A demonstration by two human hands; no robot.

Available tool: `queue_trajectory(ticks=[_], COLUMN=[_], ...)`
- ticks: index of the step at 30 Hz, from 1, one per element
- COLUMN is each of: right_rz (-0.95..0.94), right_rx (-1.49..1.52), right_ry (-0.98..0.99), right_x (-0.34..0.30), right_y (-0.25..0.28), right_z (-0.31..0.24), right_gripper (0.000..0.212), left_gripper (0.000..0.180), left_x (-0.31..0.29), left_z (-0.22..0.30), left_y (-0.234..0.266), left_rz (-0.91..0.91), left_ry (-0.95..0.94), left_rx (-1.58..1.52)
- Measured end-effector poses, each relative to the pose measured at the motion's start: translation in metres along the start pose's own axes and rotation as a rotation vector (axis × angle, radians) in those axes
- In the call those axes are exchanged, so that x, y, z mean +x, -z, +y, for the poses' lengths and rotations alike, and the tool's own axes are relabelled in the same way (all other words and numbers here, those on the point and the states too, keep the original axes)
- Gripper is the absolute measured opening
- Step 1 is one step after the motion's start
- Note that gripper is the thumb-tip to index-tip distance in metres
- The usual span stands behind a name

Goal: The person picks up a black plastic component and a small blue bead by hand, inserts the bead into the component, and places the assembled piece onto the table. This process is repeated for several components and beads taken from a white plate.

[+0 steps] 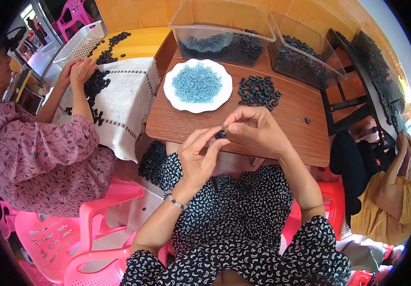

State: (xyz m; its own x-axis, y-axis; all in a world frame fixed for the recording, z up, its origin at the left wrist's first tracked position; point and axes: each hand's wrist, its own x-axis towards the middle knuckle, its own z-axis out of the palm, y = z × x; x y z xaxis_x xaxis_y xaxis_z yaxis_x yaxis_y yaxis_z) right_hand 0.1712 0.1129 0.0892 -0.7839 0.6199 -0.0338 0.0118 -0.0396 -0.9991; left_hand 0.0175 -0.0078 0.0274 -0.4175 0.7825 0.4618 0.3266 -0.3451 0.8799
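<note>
Between the thumb and fingers of my left hand (pixel 198 155) is a small round black part (pixel 221 135), held just over the table's near edge. My right hand (pixel 255 126) meets it from the right, thumb and forefinger pinched together at the part's upper edge; whatever they pinch is too small to make out. Beyond my hands stands a white scalloped plate (pixel 169 97) heaped with tiny translucent blue pieces (pixel 197 85). To its right lies a loose pile of similar black parts (pixel 259 91), and one stray black part (pixel 307 120) sits farther right on the brown wooden table (pixel 181 127).
Two clear plastic bins (pixel 222 28) (pixel 305 50) with black parts stand at the table's back. At left, a person in a purple patterned top (pixel 43 152) works over a cloth-covered table (pixel 126 102). Another person in yellow (pixel 386 205) sits right. Pink chairs (pixel 52 243) stand lower left.
</note>
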Motion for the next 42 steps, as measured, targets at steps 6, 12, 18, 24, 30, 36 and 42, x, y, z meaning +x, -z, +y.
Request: queue_trajectory(ticks=[6,12,18,24,30,36,42], right_rz=[0.048,0.054,-0.016,0.236,0.425,-0.582,-0.192], right_rx=[-0.056,-0.186,0.005,-0.212,-0.494,0.063,0.109], right_ry=[0.043,0.106,0.0,-0.062,0.159,0.669,0.848], right_x=[-0.007,-0.01,-0.016,-0.027,-0.063,-0.094,-0.121], right_y=[0.0,-0.004,0.005,0.044,0.072,-0.008,-0.066], right_z=[0.005,0.01,0.01,0.013,0.006,-0.088,-0.102], right_gripper=[0.014,0.013,0.02,0.021,0.023,0.031,0.032], left_gripper=[0.03,0.031,0.032,0.034,0.03,0.028,0.029], left_x=[0.0,-0.001,-0.003,-0.004,-0.002,-0.004,-0.006], left_z=[0.003,0.004,0.0,0.002,-0.004,-0.012,-0.013], left_y=[-0.001,-0.001,-0.007,-0.006,-0.008,-0.007,-0.012], left_rz=[-0.015,-0.025,-0.047,-0.083,-0.095,-0.069,-0.106], left_ry=[-0.064,-0.136,-0.152,-0.017,0.071,0.119,0.109], left_rx=[0.048,0.148,0.109,0.081,0.053,-0.003,0.033])
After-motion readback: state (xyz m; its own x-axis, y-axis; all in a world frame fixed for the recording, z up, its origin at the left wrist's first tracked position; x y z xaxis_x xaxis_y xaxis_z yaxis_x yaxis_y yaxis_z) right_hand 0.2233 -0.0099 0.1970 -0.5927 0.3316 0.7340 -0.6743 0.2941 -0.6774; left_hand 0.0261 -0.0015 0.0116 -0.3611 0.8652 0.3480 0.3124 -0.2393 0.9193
